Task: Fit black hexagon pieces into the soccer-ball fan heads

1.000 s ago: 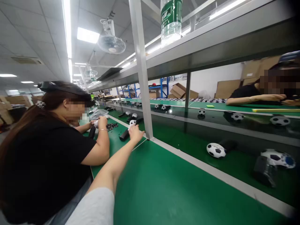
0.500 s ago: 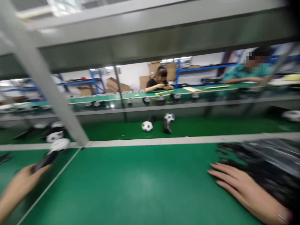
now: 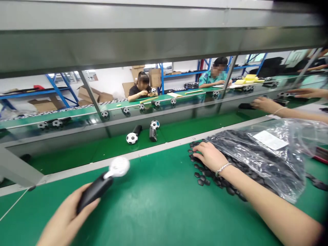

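My left hand (image 3: 70, 212) is wrapped around the black handle of a device with a round white head (image 3: 120, 166), held above the green bench top. The head looks plain white and slightly blurred. My right hand (image 3: 209, 156) rests on a spread of small black angular pieces (image 3: 202, 178), its fingers apart and bent down among them. Any piece under the fingertips is hidden. Over more of these pieces lies a clear plastic bag (image 3: 256, 164) with a white label, beside my right wrist.
Beyond the bench's pale edge, a green conveyor belt (image 3: 112, 150) carries two black-handled devices with soccer-ball heads (image 3: 132, 138). Several similar balls stand on the far ledge (image 3: 125, 110). Another person's hands (image 3: 268, 104) work at the right. A grey metal beam (image 3: 153, 48) crosses overhead.
The view has swung right. My left hand has brought the white-headed device in from the left over the bench. My right hand has moved onto the black pieces.
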